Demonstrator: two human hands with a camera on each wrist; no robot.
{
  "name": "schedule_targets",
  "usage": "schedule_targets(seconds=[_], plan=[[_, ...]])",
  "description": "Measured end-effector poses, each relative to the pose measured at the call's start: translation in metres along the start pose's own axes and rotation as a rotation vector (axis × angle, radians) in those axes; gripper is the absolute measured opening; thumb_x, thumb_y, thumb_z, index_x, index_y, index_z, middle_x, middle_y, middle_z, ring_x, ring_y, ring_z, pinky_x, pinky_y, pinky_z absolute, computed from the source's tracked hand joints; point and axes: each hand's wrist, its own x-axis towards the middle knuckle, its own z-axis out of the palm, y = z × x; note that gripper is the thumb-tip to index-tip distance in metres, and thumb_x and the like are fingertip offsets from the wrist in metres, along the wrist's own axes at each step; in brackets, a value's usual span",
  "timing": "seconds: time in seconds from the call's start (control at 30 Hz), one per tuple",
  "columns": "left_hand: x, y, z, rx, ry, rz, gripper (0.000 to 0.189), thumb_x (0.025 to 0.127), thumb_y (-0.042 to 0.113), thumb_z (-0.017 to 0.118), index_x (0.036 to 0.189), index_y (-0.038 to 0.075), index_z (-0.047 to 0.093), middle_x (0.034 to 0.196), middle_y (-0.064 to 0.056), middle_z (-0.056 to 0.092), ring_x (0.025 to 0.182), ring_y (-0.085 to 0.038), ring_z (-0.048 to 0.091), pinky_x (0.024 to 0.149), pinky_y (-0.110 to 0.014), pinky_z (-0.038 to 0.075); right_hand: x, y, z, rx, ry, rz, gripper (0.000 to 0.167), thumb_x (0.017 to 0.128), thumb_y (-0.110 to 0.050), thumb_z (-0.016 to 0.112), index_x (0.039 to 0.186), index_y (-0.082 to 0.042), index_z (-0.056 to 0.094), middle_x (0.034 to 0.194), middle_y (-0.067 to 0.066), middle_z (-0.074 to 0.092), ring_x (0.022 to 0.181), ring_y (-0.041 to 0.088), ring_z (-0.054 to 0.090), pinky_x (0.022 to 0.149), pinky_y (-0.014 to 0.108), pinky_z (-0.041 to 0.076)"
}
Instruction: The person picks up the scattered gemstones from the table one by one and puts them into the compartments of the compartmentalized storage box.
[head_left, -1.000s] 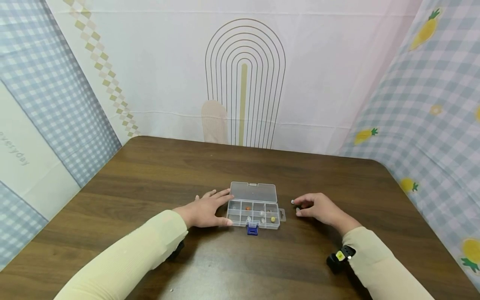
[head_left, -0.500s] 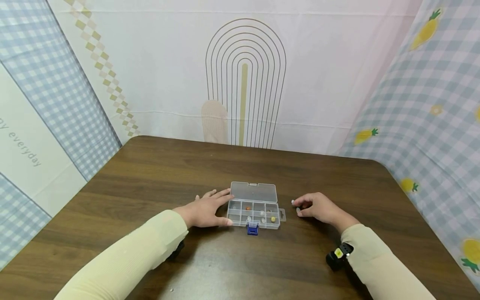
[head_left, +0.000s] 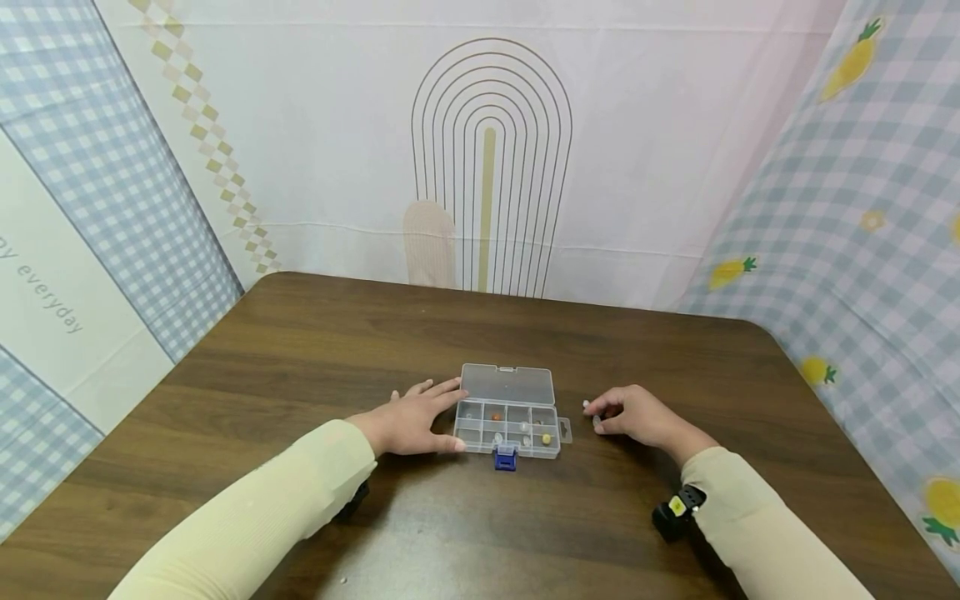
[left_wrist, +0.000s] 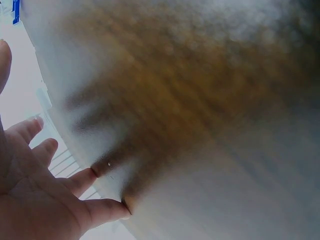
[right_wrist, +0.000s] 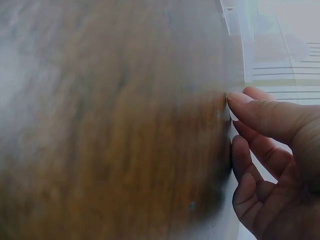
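A clear plastic compartment box [head_left: 469, 436] lies with its lid [head_left: 506, 383] folded back on the table. Small beads sit in its compartments, among them an orange bead [head_left: 497, 417] and a yellow bead [head_left: 546, 438]. My left hand [head_left: 411, 423] lies spread along the box's left side, thumb at the front corner and fingertips at the edge. To the right of the box, my right hand [head_left: 633, 417] is low over the table with fingers bent, index and thumb apart. A small white piece [head_left: 586, 404] shows at the index fingertip, a greyish piece [head_left: 597, 420] by the thumb.
A blue latch [head_left: 506, 459] sticks out from the box's front, and a clear hanging tab [head_left: 565, 430] from its right end. The brown wooden table [head_left: 480, 533] bears a tiny white speck [head_left: 343, 580] near the front. Patterned cloth [head_left: 337, 150] hangs behind.
My right hand has shifted very slightly, its index finger lowering a little beside the white piece. My left hand and the box stay where they were.
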Motion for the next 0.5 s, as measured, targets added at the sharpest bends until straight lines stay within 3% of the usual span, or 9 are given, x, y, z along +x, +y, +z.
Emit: schedule_targets(seconds=[0.5], plan=[[-0.0002,-0.0002,-0.0002,-0.004,-0.004,-0.001,0.08,0.086,0.06,0.062,0.153,0.029,0.03,0.161,0.008,0.016,0.147,-0.037,0.01,0.104,-0.074,0.011,-0.0001,-0.0017,0.0018,-0.069,-0.004,0.016,0.007,0.084,-0.008,0.074,0.09,-0.01,0.077,0.097,0.003,0.069,0.094,0.022,0.06,0.083,0.045,0.049]])
